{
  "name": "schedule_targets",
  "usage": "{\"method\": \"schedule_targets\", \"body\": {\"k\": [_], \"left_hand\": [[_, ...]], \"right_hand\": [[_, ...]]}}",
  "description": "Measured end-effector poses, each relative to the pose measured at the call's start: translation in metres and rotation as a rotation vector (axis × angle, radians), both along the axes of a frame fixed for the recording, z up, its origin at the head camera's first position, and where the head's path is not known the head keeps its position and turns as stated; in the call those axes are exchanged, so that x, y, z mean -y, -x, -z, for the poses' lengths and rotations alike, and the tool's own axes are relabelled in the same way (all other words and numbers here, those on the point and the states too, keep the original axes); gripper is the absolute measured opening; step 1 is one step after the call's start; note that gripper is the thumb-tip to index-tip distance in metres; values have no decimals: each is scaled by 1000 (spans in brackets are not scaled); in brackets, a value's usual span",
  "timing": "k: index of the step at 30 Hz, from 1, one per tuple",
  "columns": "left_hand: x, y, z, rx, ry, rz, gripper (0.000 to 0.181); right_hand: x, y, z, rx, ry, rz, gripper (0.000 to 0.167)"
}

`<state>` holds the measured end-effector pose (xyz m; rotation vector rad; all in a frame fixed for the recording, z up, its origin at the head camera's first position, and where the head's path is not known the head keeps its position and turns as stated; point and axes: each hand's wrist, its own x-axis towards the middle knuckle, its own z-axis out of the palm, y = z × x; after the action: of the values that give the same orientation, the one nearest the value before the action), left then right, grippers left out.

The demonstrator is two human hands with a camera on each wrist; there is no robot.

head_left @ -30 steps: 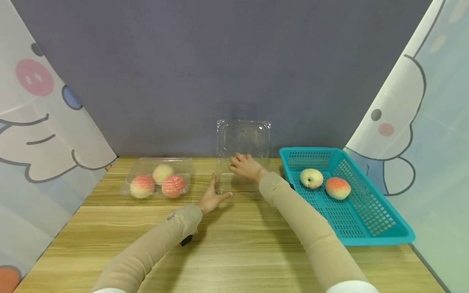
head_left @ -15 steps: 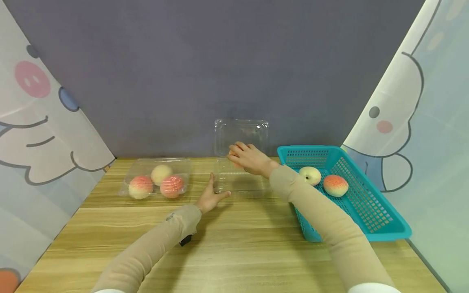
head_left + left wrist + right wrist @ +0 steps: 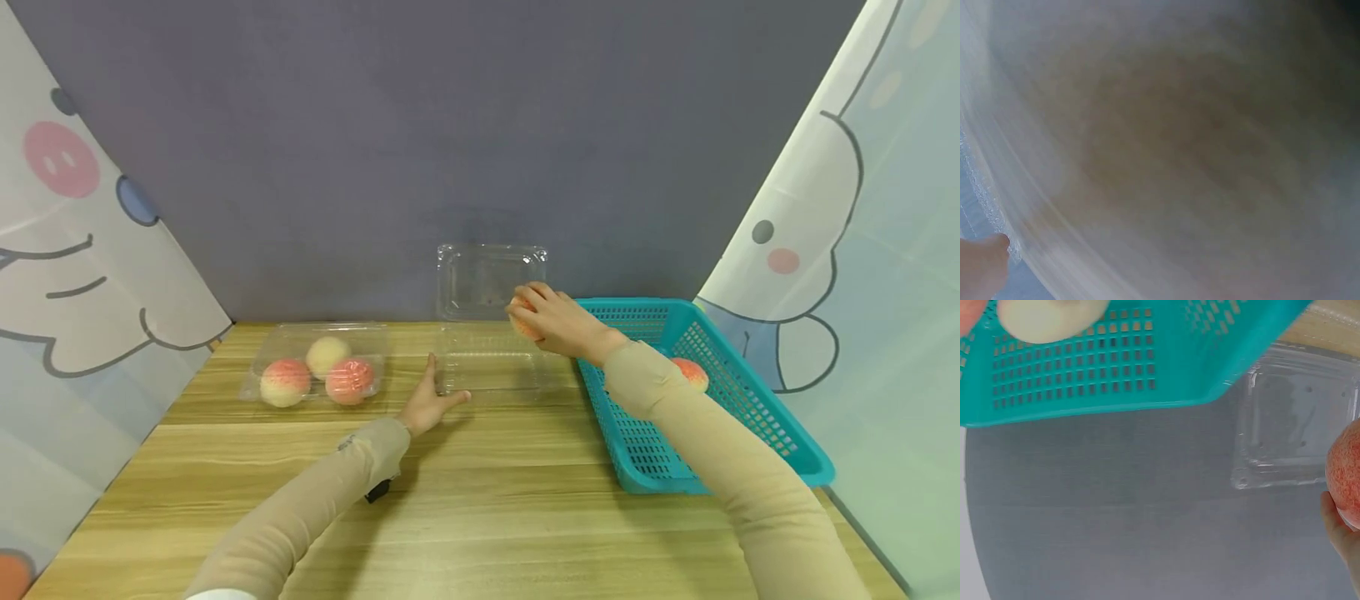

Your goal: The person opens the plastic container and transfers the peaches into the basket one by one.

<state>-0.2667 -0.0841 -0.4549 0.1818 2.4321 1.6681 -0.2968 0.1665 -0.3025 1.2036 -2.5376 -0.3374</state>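
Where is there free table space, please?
Bare table lies in front of the open container between the sleeves, and in front of the filled container left of the left sleeve. The left hand, right hand holding a peach, and basket crowd the open one.

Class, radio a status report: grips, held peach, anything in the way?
Right grip holds peach, near open clear box. Left grip outstretched beside that box. No obstruction seen.

Container (image 3: 491, 367) just left of basket (image 3: 750, 408)

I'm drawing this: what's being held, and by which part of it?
A peach, by its rounded side, in the right hand. The left hand holds nothing.
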Motion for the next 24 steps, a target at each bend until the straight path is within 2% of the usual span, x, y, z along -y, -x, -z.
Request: {"method": "schedule_targets", "body": {"k": [5, 12, 20, 24], "left_hand": [[1, 1, -1, -5, 0, 5, 105], [6, 1, -2, -15, 4, -12, 103], [6, 1, 0, -17, 35, -15, 104], [7, 0, -2, -18, 32, -16, 104]], "right_hand": [[-21, -2, -2, 59, 64, 41, 68], [-47, -3, 3, 107, 168, 32, 59], [-75, -12, 9, 222, 208, 131, 60], [-89, -15, 14, 234, 237, 164, 59]]}}
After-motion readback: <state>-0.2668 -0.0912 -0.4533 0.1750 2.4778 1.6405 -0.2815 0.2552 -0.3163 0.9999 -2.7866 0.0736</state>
